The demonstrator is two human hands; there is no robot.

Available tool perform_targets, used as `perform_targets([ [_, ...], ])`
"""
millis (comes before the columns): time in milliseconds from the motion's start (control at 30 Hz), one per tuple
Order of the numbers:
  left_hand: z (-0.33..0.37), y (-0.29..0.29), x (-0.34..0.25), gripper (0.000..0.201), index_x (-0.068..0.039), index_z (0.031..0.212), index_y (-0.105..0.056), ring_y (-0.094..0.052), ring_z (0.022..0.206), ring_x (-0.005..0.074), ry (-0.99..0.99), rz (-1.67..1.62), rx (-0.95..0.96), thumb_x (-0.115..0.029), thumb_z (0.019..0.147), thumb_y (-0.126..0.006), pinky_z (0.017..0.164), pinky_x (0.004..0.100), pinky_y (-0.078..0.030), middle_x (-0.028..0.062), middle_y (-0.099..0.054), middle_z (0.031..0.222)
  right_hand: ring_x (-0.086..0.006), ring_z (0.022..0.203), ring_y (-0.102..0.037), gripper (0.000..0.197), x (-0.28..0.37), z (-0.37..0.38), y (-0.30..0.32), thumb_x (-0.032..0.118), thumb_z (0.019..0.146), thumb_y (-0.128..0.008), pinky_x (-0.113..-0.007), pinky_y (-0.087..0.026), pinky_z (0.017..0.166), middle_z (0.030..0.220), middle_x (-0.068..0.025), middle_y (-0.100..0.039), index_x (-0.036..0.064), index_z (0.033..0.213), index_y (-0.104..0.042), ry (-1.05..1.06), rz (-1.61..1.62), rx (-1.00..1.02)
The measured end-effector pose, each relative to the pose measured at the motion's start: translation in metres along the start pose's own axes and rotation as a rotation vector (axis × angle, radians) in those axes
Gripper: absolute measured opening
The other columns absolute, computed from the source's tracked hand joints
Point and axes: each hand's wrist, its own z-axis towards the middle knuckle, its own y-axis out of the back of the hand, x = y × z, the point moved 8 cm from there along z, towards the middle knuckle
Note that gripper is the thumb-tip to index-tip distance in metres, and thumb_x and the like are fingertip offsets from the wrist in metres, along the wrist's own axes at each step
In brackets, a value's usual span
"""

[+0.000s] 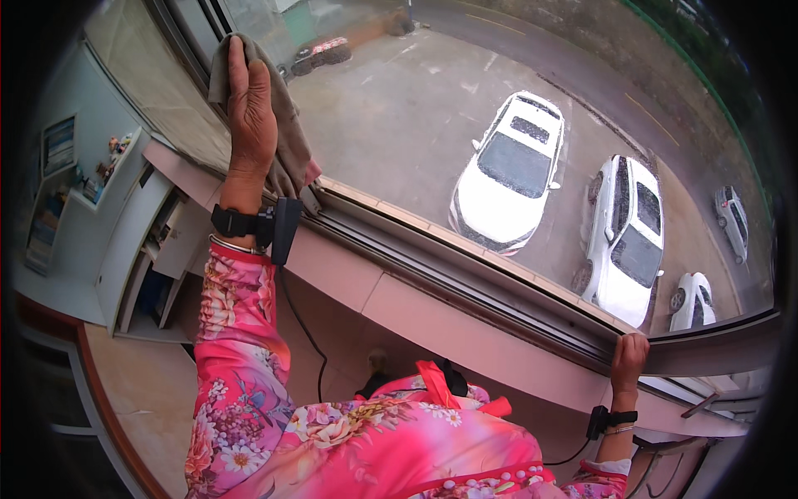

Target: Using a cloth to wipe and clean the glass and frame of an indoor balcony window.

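My left hand (pixel 253 121) is raised at the upper left, its fingers lying long over a grey-brown cloth (pixel 289 141). The cloth is pressed against the upright metal window frame (pixel 193 46), and its lower end hangs past my wrist. At the lower right, my right hand (pixel 629 358) curls its fingers over the window's bottom rail, where the dark sash (pixel 706 356) meets the sliding track (pixel 465 279). Its fingertips are partly hidden behind the edge. Each wrist carries a black strapped device with a cable.
A pink tiled sill (pixel 332 279) runs below the track. Outside the opening, below, white cars (pixel 511 170) stand on paving. At the left are a beige curtain (pixel 154 75) and a pale shelf unit (pixel 125 249) with small items. A black cable (pixel 309 328) hangs from my left wrist.
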Motion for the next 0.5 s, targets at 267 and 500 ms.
perform_targets([
  [267,-0.191,-0.07,0.062,0.059,0.001,0.146,-0.013,-0.013,0.141,0.0278,0.34,-0.128,0.068,-0.028,0.1,-0.036,0.114,0.034,-0.01,0.0167,-0.016,0.152,-0.031,0.08,-0.05,0.011,0.0,-0.003,-0.004,0.004,0.085,-0.056,-0.04,-0.038,0.083,0.077,-0.0129,-0.049,0.0032,0.076,-0.05,-0.02,-0.026,-0.001],
  [500,-0.202,-0.061,0.047,0.063,0.002,0.145,-0.015,-0.019,0.139,0.0319,0.333,0.116,0.143,-0.027,0.097,-0.044,0.113,0.038,-0.014,0.0199,-0.02,0.15,-0.0323,0.08,-0.049,0.012,-0.009,-0.015,-0.01,0.004,0.083,-0.057,-0.042,-0.038,0.084,0.077,-0.0135,-0.048,0.0038,0.074,-0.049,-0.022,0.01,-0.027],
])
